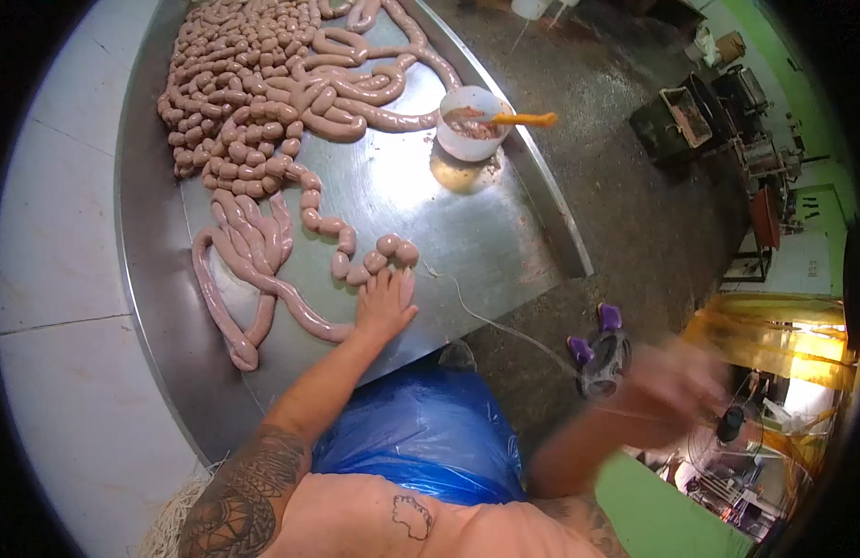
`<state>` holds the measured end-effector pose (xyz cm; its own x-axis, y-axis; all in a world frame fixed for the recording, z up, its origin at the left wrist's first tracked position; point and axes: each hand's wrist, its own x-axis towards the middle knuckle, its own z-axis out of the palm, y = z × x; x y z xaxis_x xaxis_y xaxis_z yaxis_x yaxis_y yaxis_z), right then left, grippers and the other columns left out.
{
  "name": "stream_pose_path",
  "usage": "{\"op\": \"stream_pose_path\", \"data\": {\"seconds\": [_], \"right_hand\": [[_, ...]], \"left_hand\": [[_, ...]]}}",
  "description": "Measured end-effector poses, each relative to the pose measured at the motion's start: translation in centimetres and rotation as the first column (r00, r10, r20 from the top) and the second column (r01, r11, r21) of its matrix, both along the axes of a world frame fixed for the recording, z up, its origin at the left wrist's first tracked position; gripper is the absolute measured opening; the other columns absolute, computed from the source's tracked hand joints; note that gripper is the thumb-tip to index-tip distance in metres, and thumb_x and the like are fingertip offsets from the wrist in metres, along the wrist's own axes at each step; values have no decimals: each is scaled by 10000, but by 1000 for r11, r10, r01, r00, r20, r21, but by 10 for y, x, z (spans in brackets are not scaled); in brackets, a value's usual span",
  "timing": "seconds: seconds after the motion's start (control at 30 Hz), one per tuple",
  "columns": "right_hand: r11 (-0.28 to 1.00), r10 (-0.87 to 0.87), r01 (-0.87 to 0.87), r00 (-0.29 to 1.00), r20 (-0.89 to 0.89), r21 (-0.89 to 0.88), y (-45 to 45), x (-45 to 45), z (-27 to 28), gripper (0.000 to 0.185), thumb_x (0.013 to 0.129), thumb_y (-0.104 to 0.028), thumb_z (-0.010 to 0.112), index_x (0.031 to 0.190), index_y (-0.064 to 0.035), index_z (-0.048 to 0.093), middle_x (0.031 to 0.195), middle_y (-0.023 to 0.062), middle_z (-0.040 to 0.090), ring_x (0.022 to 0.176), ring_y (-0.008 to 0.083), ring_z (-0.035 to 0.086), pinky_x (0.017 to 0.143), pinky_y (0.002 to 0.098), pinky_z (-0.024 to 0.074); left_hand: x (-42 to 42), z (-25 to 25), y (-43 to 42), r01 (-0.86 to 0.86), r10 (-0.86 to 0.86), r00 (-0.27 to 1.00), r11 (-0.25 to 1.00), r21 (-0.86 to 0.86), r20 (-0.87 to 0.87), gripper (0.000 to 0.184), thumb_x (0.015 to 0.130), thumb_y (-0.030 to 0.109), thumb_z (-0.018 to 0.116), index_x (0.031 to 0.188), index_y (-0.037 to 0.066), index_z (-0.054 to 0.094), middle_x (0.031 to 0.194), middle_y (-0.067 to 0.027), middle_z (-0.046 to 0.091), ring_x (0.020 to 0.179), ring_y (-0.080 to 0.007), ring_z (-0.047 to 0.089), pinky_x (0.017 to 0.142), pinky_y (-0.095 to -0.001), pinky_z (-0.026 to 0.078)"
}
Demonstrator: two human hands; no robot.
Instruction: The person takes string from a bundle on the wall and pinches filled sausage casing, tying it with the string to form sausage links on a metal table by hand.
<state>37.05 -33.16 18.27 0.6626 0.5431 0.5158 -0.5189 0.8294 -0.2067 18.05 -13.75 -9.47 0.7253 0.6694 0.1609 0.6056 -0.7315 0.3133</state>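
My left hand is closed over a pink-brown sausage near the table's front edge, its fingers touching the casing. From there a chain of short tied links winds up to a large heap of linked sausages. Below that heap lies a long untied sausage, one end running under my left hand. A thin white string stretches from beside the last links towards my right side. My right hand is raised off the table and smeared by motion; whether it grips the string cannot be made out.
A white tub with meat residue and an orange-handled tool stands on the steel table by its raised rim. Thick unlinked sausages lie behind it. A dark bin and machinery are on the floor beyond. Purple footwear shows below.
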Motion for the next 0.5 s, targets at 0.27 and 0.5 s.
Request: {"op": "stream_pose_path", "data": {"seconds": [0.27,0.5], "right_hand": [[296,332,-116,943,-12,-948,111,-32,-272,258,865,-126,614,1064,34,654,1055,125,670,946,209,608,887,347,473],[120,196,-662,746,-636,-739,200,-102,-293,331,871,-214,587,1112,13,602,1060,136,659,885,268,614,812,362,483]], "left_hand": [[-6,-28,-11,-119,256,965,620,-775,57,352,914,321,547,1113,30,523,1017,-280,611,944,-488,578,809,-543,461],[-8,-17,13,-4,252,942,670,-743,222,519,925,362,552,1237,-49,495,1113,-325,576,964,-422,592,866,-460,466]]}}
